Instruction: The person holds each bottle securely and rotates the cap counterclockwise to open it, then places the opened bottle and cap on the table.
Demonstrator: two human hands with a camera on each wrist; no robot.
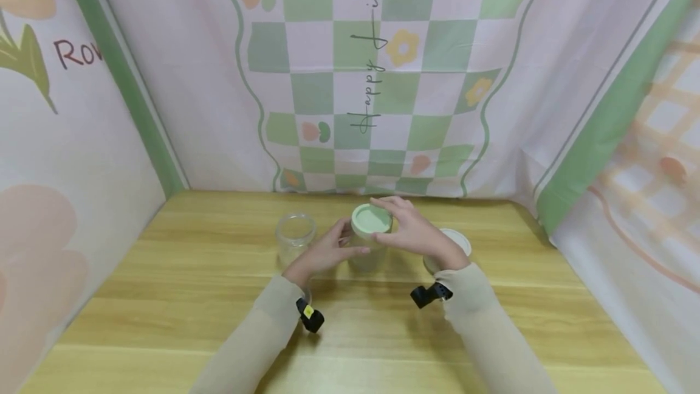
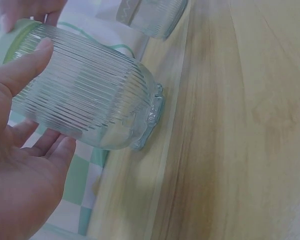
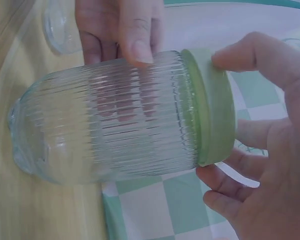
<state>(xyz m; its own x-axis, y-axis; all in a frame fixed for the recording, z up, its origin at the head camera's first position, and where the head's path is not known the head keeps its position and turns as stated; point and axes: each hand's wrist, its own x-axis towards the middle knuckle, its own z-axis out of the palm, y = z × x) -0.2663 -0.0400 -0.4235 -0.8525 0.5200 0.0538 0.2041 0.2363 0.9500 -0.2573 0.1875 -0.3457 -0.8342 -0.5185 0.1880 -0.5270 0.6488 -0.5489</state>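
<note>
On the worktop [image 1: 372, 345], your left hand [image 1: 330, 249] curves round the ribbed side of the glass jar [image 1: 367, 259], thumb on the near face and fingers round the body. Your right hand [image 1: 412, 230] pinches the rim of its green lid [image 1: 372, 219] between thumb and fingers. The jar stands about upright, midway between the left and right edges and closer to the far edge; you cannot tell from here whether its foot touches the wood. It looks empty, so expect a moderate weight, stiff and breakable, smooth at the foot, with ribs that should give your fingers some bite. Hold it round the middle of the ribs, firmly but without squeezing hard, and take the lid by its outer rim, which looks stiff and perhaps a little slick. To its left is a clear jar [image 1: 295, 247]; to its right, partly behind your wrist, a jar with a pale top [image 1: 458, 240]. Beyond the far edge hangs a checked cloth [image 1: 355, 90]
</note>
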